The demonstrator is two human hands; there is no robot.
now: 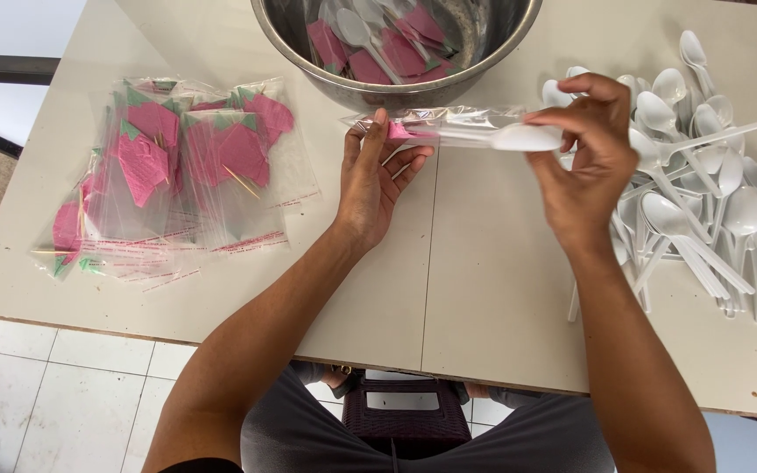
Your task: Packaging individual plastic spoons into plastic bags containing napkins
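Stool: dark woven plastic seat point(405, 416) under the surface edge, partly hidden by the person's legs.
Surface: pale laminate point(475, 289), smooth, with a seam running near to far down its middle.
Left hand: point(374, 180) fingers pinch the left end of a sleeve, thumb below, forefinger on top.
Right hand: point(589, 149) fingers clenched on the sleeve's right end, at the spoon bowl.
Sleeve: clear crinkly plastic point(449, 130), long and narrow, held level above the surface, just in front of the bowl; inside are a white plastic spoon point(523, 137) and a pink napkin point(400, 131).
Packets: glossy clear bags point(177, 171) fanned at left, each with a pink napkin folded with green corners and a toothpick; red print bands along the lower edges, too small to make out.
Spoons: loose heap of white plastic ones point(703, 175) at right, smooth oval bowls; the heap is cut off by the frame edge.
Bowl: brushed steel, round point(396, 83), far centre, top cut off; holds filled sleeves, count unclear.
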